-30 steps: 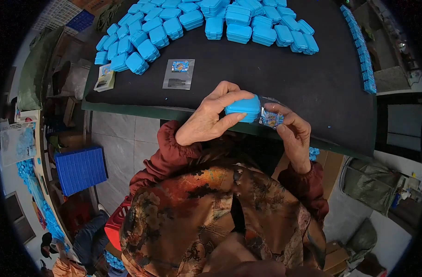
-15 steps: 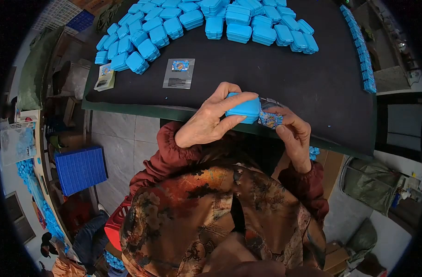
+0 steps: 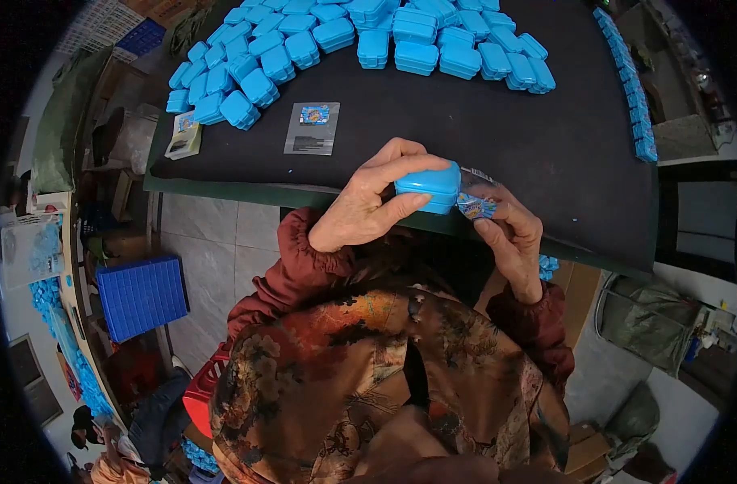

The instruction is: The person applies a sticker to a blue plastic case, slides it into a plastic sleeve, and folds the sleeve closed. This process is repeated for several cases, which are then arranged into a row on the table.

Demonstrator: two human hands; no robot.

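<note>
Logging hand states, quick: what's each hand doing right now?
Left hand: closed on a blue box.
Right hand: closed on a clear printed wrapper, beside the box.

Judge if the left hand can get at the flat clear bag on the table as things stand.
Probably not: the left hand grips a blue box. Otherwise nothing visible blocks its way to the flat clear bag.

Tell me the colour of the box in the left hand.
The box in the left hand is bright blue, clearest in the head view.
</note>
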